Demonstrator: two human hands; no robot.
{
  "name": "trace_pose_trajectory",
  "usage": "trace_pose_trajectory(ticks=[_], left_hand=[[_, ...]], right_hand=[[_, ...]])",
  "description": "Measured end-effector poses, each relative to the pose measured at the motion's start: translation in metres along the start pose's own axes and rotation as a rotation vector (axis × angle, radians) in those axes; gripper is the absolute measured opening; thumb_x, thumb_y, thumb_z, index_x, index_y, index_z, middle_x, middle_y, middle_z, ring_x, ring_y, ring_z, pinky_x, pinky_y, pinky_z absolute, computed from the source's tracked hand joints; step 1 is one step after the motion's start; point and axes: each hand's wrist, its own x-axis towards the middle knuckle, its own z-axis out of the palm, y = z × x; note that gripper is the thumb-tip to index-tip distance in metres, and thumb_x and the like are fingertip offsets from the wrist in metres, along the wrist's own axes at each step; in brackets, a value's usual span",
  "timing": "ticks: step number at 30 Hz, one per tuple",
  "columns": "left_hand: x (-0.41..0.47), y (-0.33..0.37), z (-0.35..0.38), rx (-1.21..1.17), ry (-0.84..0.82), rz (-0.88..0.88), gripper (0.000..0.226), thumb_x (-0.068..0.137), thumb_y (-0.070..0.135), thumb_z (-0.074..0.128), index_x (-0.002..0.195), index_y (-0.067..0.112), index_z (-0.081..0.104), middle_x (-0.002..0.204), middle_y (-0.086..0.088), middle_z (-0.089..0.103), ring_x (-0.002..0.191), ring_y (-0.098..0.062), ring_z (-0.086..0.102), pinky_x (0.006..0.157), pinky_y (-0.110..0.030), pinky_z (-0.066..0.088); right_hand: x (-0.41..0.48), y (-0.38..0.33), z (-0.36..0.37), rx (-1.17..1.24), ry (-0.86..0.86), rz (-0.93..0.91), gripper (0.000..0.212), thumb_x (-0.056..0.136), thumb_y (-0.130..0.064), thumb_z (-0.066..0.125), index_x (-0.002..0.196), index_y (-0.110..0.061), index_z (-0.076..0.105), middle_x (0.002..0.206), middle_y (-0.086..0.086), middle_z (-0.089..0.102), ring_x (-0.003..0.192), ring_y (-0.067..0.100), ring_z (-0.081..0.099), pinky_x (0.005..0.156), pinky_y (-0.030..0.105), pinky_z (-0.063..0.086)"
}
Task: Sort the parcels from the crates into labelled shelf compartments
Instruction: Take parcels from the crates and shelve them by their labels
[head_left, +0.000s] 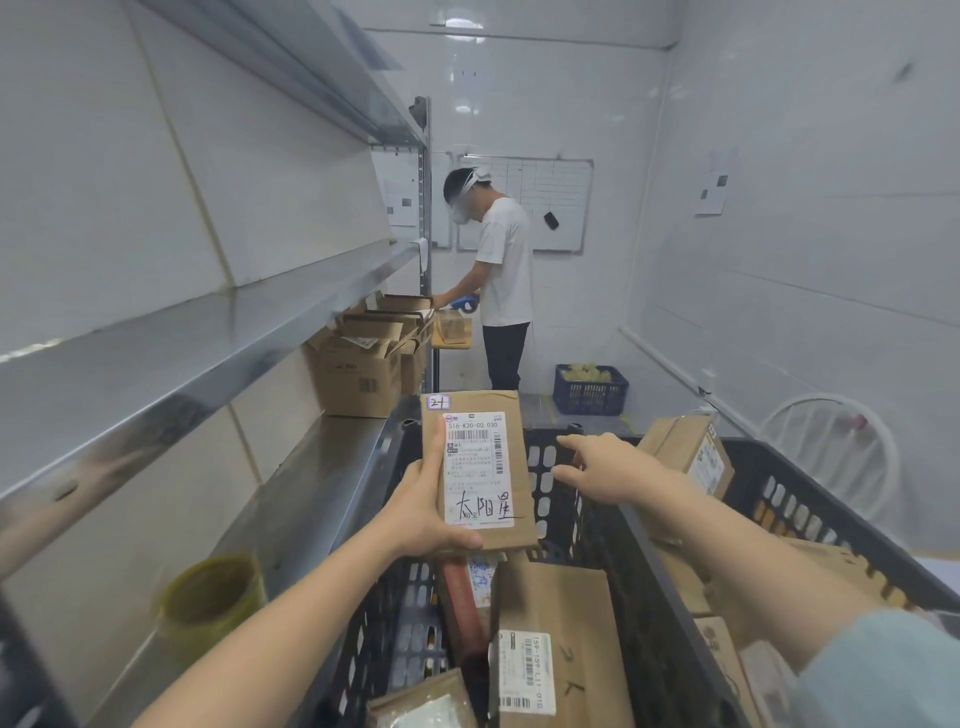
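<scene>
My left hand (427, 512) grips a flat brown cardboard parcel (514, 447) by its lower left edge, holding it upright above the black crate (566, 499). The parcel carries a white shipping label with handwriting and a small tag reading 21. My right hand (605, 467) hovers just right of the parcel, empty, with the index finger stretched out and not touching it. More brown parcels (561, 644) lie inside the crate below. A second black crate (810, 499) on the right holds further boxes (691, 452).
Steel shelves (218, 338) run along the left wall; the lower one bears opened cardboard boxes (358, 364) and a roll of yellowish tape (210, 597). Another person (504, 270) works at the far end. A blue basket (589, 389) sits on the floor, a white chair (831, 452) at right.
</scene>
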Motion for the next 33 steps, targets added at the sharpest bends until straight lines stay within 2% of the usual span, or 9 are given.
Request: trace_pose_trajectory(ticks=[4, 13, 20, 26, 27, 29, 31, 33], left_hand=[[0.002, 0.01, -0.009, 0.018, 0.006, 0.015, 0.15, 0.043, 0.052, 0.088, 0.133, 0.063, -0.032, 0.151, -0.001, 0.034, 0.139, -0.023, 0.036, 0.115, -0.054, 0.03], [0.004, 0.027, -0.027, 0.051, 0.006, 0.071, 0.149, 0.044, 0.052, 0.089, 0.136, 0.062, -0.028, 0.151, 0.001, 0.035, 0.139, -0.019, 0.036, 0.115, -0.047, 0.032], [0.004, 0.037, -0.038, 0.042, 0.023, 0.076, 0.145, 0.041, 0.054, 0.088, 0.125, 0.073, -0.028, 0.149, 0.002, 0.039, 0.135, -0.02, 0.042, 0.113, -0.051, 0.034], [0.002, 0.044, -0.044, 0.068, 0.035, 0.081, 0.145, 0.04, 0.055, 0.087, 0.126, 0.072, -0.029, 0.149, 0.003, 0.038, 0.134, -0.02, 0.042, 0.111, -0.05, 0.037], [0.002, 0.045, -0.045, 0.064, 0.034, 0.085, 0.146, 0.041, 0.055, 0.087, 0.128, 0.07, -0.029, 0.149, 0.004, 0.039, 0.134, -0.019, 0.043, 0.111, -0.049, 0.037], [0.0, 0.047, -0.046, 0.064, 0.031, 0.094, 0.146, 0.041, 0.054, 0.087, 0.131, 0.068, -0.028, 0.149, 0.005, 0.038, 0.135, -0.019, 0.043, 0.112, -0.048, 0.037], [-0.002, 0.051, -0.046, 0.068, 0.026, 0.098, 0.145, 0.04, 0.056, 0.086, 0.129, 0.069, -0.028, 0.151, 0.005, 0.037, 0.136, -0.019, 0.041, 0.112, -0.05, 0.036], [-0.004, 0.054, -0.045, 0.084, 0.027, 0.099, 0.144, 0.038, 0.059, 0.084, 0.126, 0.071, -0.029, 0.151, 0.003, 0.036, 0.136, -0.021, 0.041, 0.112, -0.053, 0.036]], right_hand=[[-0.003, -0.007, -0.014, -0.083, 0.092, -0.007, 0.056, 0.099, -0.049, 0.037, 0.149, -0.023, 0.031, 0.142, 0.006, 0.051, 0.127, 0.026, 0.05, 0.103, 0.043, 0.043], [-0.015, -0.015, -0.032, -0.014, 0.113, -0.009, 0.051, 0.1, -0.042, 0.041, 0.145, -0.02, 0.038, 0.14, 0.006, 0.053, 0.124, 0.025, 0.053, 0.099, 0.04, 0.047], [-0.023, -0.021, -0.038, 0.134, 0.138, 0.009, 0.044, 0.1, -0.039, 0.044, 0.139, -0.018, 0.046, 0.136, 0.006, 0.056, 0.118, 0.024, 0.057, 0.096, 0.038, 0.048], [-0.026, -0.023, -0.041, 0.103, 0.194, 0.029, 0.044, 0.098, -0.042, 0.045, 0.137, -0.021, 0.047, 0.129, 0.005, 0.06, 0.112, 0.026, 0.059, 0.093, 0.039, 0.049], [-0.027, -0.023, -0.041, 0.081, 0.2, 0.022, 0.047, 0.099, -0.043, 0.043, 0.14, -0.021, 0.044, 0.131, 0.005, 0.059, 0.114, 0.026, 0.058, 0.093, 0.039, 0.048], [-0.029, -0.024, -0.041, 0.007, 0.194, -0.004, 0.053, 0.1, -0.044, 0.04, 0.147, -0.021, 0.034, 0.142, 0.004, 0.05, 0.127, 0.025, 0.049, 0.106, 0.041, 0.038], [-0.03, -0.024, -0.041, -0.047, 0.158, -0.024, 0.059, 0.101, -0.045, 0.035, 0.152, -0.02, 0.023, 0.153, 0.004, 0.035, 0.142, 0.022, 0.03, 0.119, 0.042, 0.017], [-0.031, -0.024, -0.04, -0.04, 0.11, -0.02, 0.061, 0.101, -0.047, 0.031, 0.154, -0.019, 0.018, 0.158, 0.003, 0.025, 0.147, 0.02, 0.016, 0.121, 0.042, 0.003]])
